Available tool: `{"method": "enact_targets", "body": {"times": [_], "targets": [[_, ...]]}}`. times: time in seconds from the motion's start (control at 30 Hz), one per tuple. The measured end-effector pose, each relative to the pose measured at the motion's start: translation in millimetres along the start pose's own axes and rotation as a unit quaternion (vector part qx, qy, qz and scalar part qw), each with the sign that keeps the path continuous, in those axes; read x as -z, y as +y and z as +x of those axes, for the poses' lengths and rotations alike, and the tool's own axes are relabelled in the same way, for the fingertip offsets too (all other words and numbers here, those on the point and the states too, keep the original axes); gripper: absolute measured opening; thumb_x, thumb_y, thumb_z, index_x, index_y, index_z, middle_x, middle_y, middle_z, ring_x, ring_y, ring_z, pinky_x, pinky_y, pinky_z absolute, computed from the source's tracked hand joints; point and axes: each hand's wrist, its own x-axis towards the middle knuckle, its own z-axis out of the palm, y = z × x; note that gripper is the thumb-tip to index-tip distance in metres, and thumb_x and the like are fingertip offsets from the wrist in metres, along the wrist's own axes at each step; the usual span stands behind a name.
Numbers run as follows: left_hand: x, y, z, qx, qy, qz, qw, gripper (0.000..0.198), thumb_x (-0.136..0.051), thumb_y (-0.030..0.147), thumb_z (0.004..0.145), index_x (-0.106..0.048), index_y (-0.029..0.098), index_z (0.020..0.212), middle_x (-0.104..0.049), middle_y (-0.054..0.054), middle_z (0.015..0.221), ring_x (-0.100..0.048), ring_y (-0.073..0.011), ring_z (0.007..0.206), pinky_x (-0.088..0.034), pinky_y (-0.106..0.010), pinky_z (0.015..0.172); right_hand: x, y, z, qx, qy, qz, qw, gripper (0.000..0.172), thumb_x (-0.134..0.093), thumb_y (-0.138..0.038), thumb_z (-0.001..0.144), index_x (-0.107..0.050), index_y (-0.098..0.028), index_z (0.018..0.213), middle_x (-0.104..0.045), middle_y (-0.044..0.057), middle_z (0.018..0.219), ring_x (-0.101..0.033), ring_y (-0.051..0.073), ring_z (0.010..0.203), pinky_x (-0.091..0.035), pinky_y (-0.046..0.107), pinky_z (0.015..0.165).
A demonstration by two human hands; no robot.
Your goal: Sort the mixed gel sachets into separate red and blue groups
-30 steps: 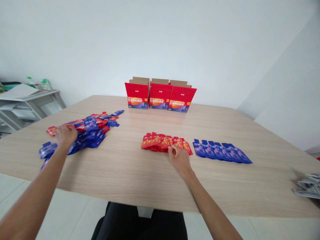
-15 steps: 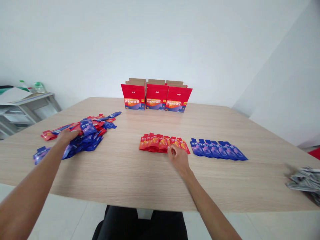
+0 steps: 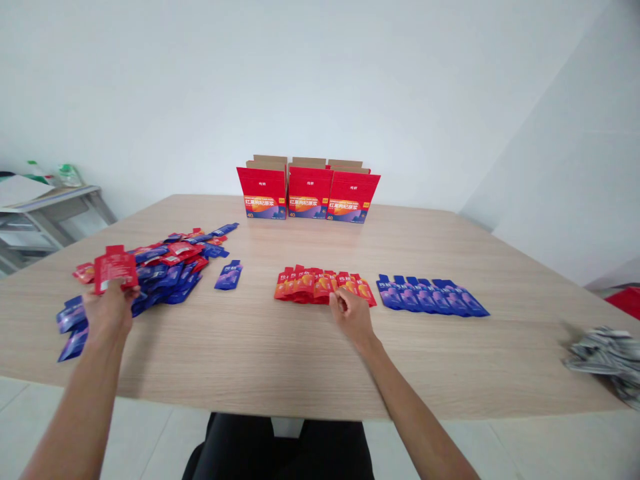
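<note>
My left hand (image 3: 109, 308) is closed on a red sachet (image 3: 115, 269), lifted upright above the near edge of a loose pile of red and blue sachets (image 3: 165, 263) at the table's left. My right hand (image 3: 350, 312) rests with curled fingers on the near right end of a neat row of red sachets (image 3: 323, 285) in the middle of the table. What its fingers pinch, if anything, is hidden. To the right of that row lies a neat row of blue sachets (image 3: 430, 296). A single blue sachet (image 3: 229, 275) lies alone between the pile and the red row.
Three open red cartons (image 3: 307, 195) stand side by side at the far edge of the wooden table (image 3: 280, 347). A heap of silver wrappers (image 3: 607, 353) lies at the right edge. A grey shelf unit (image 3: 45, 213) stands at the left wall.
My left hand has come out of the pile toward me with a red sachet lifted in it. A single blue sachet now lies apart from the pile. My right hand has stayed at the red row.
</note>
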Motion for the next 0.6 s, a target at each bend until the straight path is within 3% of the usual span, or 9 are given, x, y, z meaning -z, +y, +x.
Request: {"method": "enact_targets", "body": {"times": [0.1, 0.2, 0.27, 0.37, 0.47, 0.53, 0.6], "targets": [[-11.1, -4, -52, 0.100, -0.069, -0.069, 0.990, 0.020, -0.051, 0.000, 0.088, -0.051, 0.015, 0.074, -0.057, 0.006, 0.062, -0.052, -0.0058, 0.053, -0.048, -0.014, 0.057, -4, -6, -3, 0.061, -0.050, 0.051, 0.996, 0.048, -0.038, -0.054, 0.105, -0.058, -0.021, 0.076, -0.057, 0.002, 0.068, -0.051, 0.015, 0.063, -0.038, 0.027, 0.065], [-23.0, -9, -121, 0.182, -0.145, -0.125, 0.965, 0.014, -0.058, 0.007, 0.089, -0.061, 0.013, 0.077, -0.068, -0.002, 0.073, -0.059, -0.0082, 0.057, -0.053, -0.016, 0.057, -11, -14, -6, 0.086, -0.115, 0.143, 0.979, 0.050, -0.041, -0.060, 0.105, -0.066, -0.020, 0.089, -0.059, 0.002, 0.075, -0.050, 0.015, 0.066, -0.038, 0.026, 0.065], [-29.8, -13, -169, 0.275, -0.198, -0.193, 0.921, 0.010, -0.060, 0.007, 0.089, -0.066, 0.012, 0.083, -0.073, -0.006, 0.080, -0.062, -0.0096, 0.059, -0.056, -0.018, 0.058, -16, -20, -9, 0.069, -0.154, 0.241, 0.956, 0.054, -0.045, -0.069, 0.103, -0.069, -0.021, 0.107, -0.062, 0.002, 0.084, -0.046, 0.013, 0.065, -0.036, 0.026, 0.061], [-37.1, -22, -232, 0.384, -0.297, -0.240, 0.841, 0.007, -0.064, 0.009, 0.090, -0.071, 0.009, 0.090, -0.075, -0.011, 0.086, -0.061, -0.0097, 0.058, -0.056, -0.019, 0.055, -22, -29, -15, 0.032, -0.229, 0.399, 0.887, 0.067, -0.051, -0.079, 0.096, -0.065, -0.025, 0.133, -0.064, 0.004, 0.103, -0.040, 0.010, 0.061, -0.033, 0.024, 0.055], [-42.4, -36, -274, 0.434, -0.372, -0.258, 0.779, 0.011, -0.074, 0.018, 0.089, -0.072, 0.008, 0.089, -0.073, -0.009, 0.081, -0.059, -0.0092, 0.057, -0.051, -0.019, 0.051, -25, -33, -25, 0.009, -0.286, 0.490, 0.823, 0.073, -0.057, -0.082, 0.092, -0.060, -0.027, 0.141, -0.060, 0.001, 0.092, -0.038, 0.009, 0.059, -0.030, 0.022, 0.050], [-45.8, -46, -291, 0.440, -0.400, -0.269, 0.758, 0.022, -0.084, 0.027, 0.083, -0.071, 0.010, 0.088, -0.069, -0.005, 0.073, -0.058, -0.0093, 0.057, -0.050, -0.020, 0.053, -25, -34, -31, -0.010, -0.284, 0.511, 0.811, 0.073, -0.063, -0.079, 0.090, -0.060, -0.027, 0.141, -0.056, -0.001, 0.084, -0.038, 0.009, 0.059, -0.029, 0.021, 0.049], [-49.4, -52, -300, 0.442, -0.424, -0.278, 0.740, 0.032, -0.090, 0.036, 0.077, -0.069, 0.012, 0.084, -0.065, -0.001, 0.068, -0.054, -0.0086, 0.055, -0.048, -0.020, 0.053, -23, -33, -35, -0.027, -0.278, 0.515, 0.811, 0.071, -0.068, -0.076, 0.089, -0.059, -0.028, 0.140, -0.059, 0.000, 0.090, -0.041, 0.009, 0.060, -0.031, 0.021, 0.049]]}}
